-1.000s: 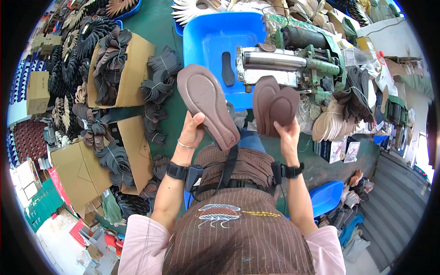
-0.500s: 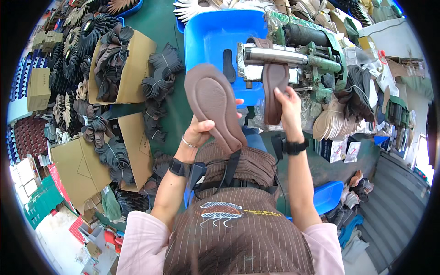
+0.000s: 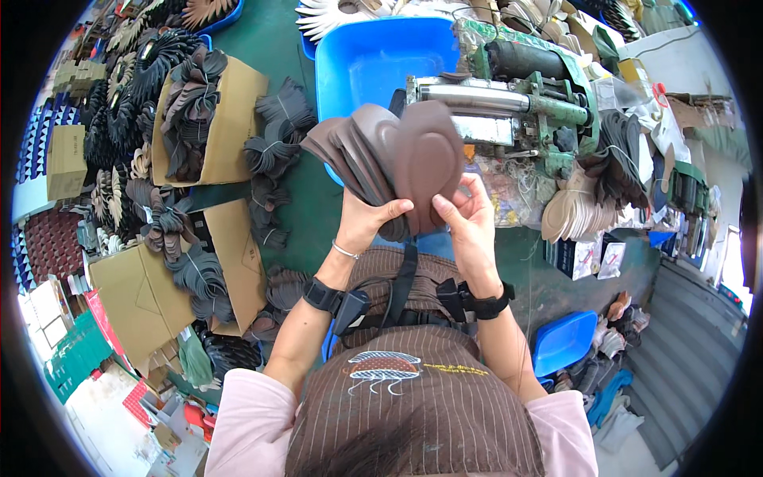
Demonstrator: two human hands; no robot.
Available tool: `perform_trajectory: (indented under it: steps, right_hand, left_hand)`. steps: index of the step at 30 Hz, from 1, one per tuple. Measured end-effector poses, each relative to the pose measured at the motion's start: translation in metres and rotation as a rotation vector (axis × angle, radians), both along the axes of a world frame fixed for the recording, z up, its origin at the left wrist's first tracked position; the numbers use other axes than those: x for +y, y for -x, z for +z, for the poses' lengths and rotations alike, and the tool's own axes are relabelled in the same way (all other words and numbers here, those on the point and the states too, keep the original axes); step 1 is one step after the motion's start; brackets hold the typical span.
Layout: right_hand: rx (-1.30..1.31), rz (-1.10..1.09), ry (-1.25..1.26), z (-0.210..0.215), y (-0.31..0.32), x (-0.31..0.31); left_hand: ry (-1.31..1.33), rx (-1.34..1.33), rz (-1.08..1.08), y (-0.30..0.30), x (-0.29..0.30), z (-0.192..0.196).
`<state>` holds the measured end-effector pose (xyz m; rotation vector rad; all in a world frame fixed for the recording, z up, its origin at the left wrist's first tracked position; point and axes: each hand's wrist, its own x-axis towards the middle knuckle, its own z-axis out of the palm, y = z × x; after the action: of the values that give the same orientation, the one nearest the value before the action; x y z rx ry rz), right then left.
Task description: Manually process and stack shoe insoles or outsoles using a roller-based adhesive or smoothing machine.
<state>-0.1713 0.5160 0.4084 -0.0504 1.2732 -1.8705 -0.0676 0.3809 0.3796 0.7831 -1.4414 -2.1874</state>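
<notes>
Fanned out in front of my waist is a stack of brown insoles (image 3: 350,155). My left hand (image 3: 364,220) grips it near the lower end, thumb across the front. My right hand (image 3: 467,219) pinches the lower right edge of the foremost insole (image 3: 429,155), which overlaps the others on the right. Behind and to the right of the insoles stands a green machine (image 3: 568,111) with a shiny metal roller (image 3: 477,97). The rear fingers of my left hand are hidden by the stack.
A blue tub (image 3: 385,48) sits beyond the stack, left of the machine. On the left are cardboard boxes (image 3: 238,103) and tied bundles of dark insoles (image 3: 282,119). Beige insoles (image 3: 584,208) lie right of the machine; another blue tub (image 3: 564,342) is at lower right.
My right hand has come away from the machine toward my left hand, and the insole at the roller is gone from there. The insoles in my left hand now show as a fanned stack.
</notes>
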Motion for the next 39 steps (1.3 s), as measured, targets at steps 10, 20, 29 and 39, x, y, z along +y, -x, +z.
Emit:
perform_trajectory:
  steps: [10, 20, 29, 39]
  right_hand:
    - [0.160, -0.102, -0.195, -0.055, 0.067, 0.008]
    - [-0.209, 0.338, -0.112, -0.023, 0.015, 0.006]
    - [-0.032, 0.260, -0.297, -0.078, 0.013, -0.009]
    - [-0.129, 0.282, -0.606, -0.253, 0.043, -0.035]
  left_hand:
    - [-0.535, 0.139, -0.047, 0.000, -0.008, -0.027]
    - [-0.571, -0.013, -0.055, -0.030, -0.019, -0.030]
    - [-0.532, -0.050, -0.176, -0.052, -0.023, -0.049]
    - [-0.618, -0.092, 0.486, -0.145, -0.053, -0.091]
